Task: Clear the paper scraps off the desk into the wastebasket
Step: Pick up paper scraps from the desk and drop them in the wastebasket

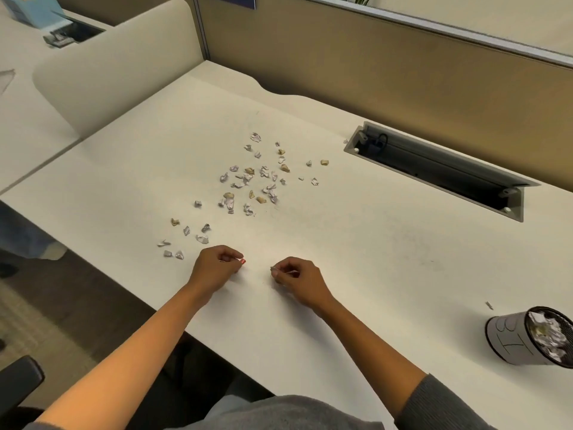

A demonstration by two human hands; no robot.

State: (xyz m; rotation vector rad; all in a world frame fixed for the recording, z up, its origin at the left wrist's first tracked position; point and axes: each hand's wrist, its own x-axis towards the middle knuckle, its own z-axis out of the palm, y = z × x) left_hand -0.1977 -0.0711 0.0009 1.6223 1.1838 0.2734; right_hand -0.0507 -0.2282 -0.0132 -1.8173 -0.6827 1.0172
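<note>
Head view — left hand (217, 264) curled, contents unclear, right hand (294, 279) pinching a scrap (274, 269), scraps (252, 178) strewn on desk (356, 243), wastebasket (527, 336) far right — part-filled.

A broad off-white laminate counter (356, 243) carries a loose scatter of small crumpled white and tan paper scraps (251, 178) near its middle, with a smaller cluster toward the near left edge. A single grey scrap (489, 305) lies apart at the right. Just beside it stands a small grey cylindrical wastebasket (508, 339), holding crumpled paper. A long grey cable tray (434, 169) is recessed along the far side.
</note>
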